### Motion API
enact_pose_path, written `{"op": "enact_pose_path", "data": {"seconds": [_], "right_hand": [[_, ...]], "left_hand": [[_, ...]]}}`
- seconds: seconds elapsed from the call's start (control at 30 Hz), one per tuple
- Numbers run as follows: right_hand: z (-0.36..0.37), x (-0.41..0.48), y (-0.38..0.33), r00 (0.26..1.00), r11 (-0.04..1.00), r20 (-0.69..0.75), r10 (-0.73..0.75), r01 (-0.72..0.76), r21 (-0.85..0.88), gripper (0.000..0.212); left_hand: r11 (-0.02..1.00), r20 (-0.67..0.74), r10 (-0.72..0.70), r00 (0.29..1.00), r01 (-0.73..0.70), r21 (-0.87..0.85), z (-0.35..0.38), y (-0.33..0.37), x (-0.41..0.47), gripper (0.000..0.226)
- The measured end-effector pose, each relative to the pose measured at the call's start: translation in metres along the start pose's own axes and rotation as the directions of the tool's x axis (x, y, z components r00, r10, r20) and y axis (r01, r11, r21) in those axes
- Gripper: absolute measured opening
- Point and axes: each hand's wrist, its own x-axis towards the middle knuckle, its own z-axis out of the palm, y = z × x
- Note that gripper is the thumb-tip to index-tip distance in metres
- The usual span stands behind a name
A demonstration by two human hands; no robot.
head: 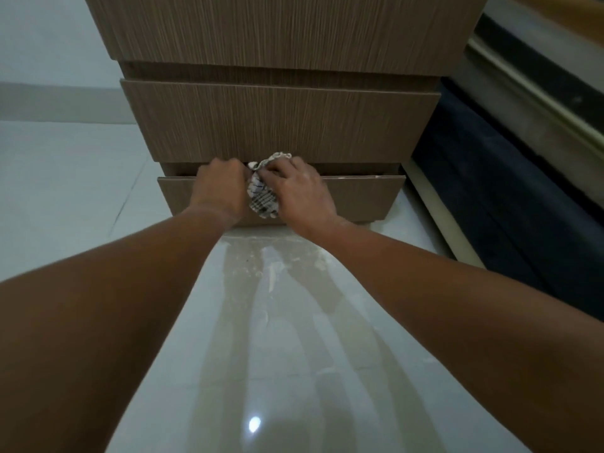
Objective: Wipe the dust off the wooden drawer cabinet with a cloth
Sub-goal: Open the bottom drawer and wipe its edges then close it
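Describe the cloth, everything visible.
The cloth is a small pale rag with a dark checked grid pattern, bunched and crumpled rather than spread flat. It looks like thin woven fabric. The right hand grips it; the left hand is against its left side. One frilly corner sticks up above the fingers, and the rest hangs against the front of the bottom drawer, near that drawer's top edge, at the middle of its width. Most of its centre is hidden by the hands.

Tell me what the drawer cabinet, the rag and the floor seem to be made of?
The drawer cabinet looks like wood or a wood-grain laminate, matte, with fine straight vertical streaks; which one I cannot tell. The cloth seems a soft woven fabric, white with dark checked lines, crumpled. The floor looks like glazed tile: glossy, mirroring a light, with thin joint lines.
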Motion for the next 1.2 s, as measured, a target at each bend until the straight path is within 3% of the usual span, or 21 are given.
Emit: {"op": "enact_pose_path", "data": {"seconds": [0.17, 0.3, 0.47, 0.6, 0.7, 0.77, 0.87, 0.9, 1.03, 1.1, 1.2], "right_hand": [[0.013, -0.022, 0.004, 0.998, 0.999, -0.053, -0.038, 0.037, -0.021, 0.058], [0.008, -0.049, 0.025, 0.992, 0.998, -0.123, 0.026, -0.033, -0.056, 0.045], [-0.002, -0.087, 0.073, 0.96, 0.961, -0.131, 0.246, -0.259, -0.092, 0.045], [-0.008, -0.112, 0.104, 0.876, 0.877, -0.144, 0.461, -0.474, -0.081, 0.051], [-0.005, -0.12, 0.113, 0.683, 0.707, -0.182, 0.707, -0.681, 0.191, 0.047], [-0.001, -0.121, 0.113, 0.526, 0.55, -0.182, 0.831, -0.726, 0.412, 0.037], [0.003, -0.117, 0.107, 0.207, 0.119, 0.082, 0.975, -0.797, 0.592, 0.029], [0.006, -0.115, 0.102, 0.132, -0.008, 0.182, 0.974, -0.79, 0.613, 0.03], [0.017, -0.09, 0.074, -0.071, -0.302, 0.323, 0.944, -0.585, 0.753, 0.042], [0.024, -0.071, 0.063, -0.154, -0.384, 0.354, 0.923, -0.447, 0.808, 0.047], [0.031, -0.049, 0.046, -0.209, -0.483, 0.441, 0.873, -0.238, 0.843, 0.064]], "left_hand": [[0.999, 0.015, -0.022, 1.0, 0.023, -0.031, -0.004, -0.002, -0.009, 0.028], [0.999, 0.011, 0.032, 0.999, -0.033, 0.043, -0.008, 0.008, -0.016, 0.024], [0.983, 0.005, 0.089, 0.996, -0.089, 0.162, -0.01, 0.036, -0.019, 0.029], [0.989, -0.018, 0.116, 0.993, -0.113, 0.096, -0.006, 0.049, -0.013, 0.022], [0.994, 0.016, 0.109, 0.994, -0.109, -0.01, -0.009, 0.046, -0.006, 0.019], [0.994, 0.003, 0.106, 0.994, -0.105, -0.027, -0.01, 0.046, -0.005, 0.019], [0.995, -0.012, 0.097, 0.995, -0.098, -0.024, -0.008, 0.047, -0.006, 0.019], [0.995, -0.015, 0.098, 0.995, -0.098, -0.015, -0.008, 0.047, -0.007, 0.018], [0.994, -0.035, 0.108, 0.994, -0.108, 0.02, -0.007, 0.046, -0.009, 0.02], [0.993, -0.028, 0.121, 0.992, -0.12, 0.017, -0.006, 0.046, -0.008, 0.02], [0.991, -0.032, 0.133, 0.991, -0.133, 0.009, -0.006, 0.044, -0.004, 0.021]]}}
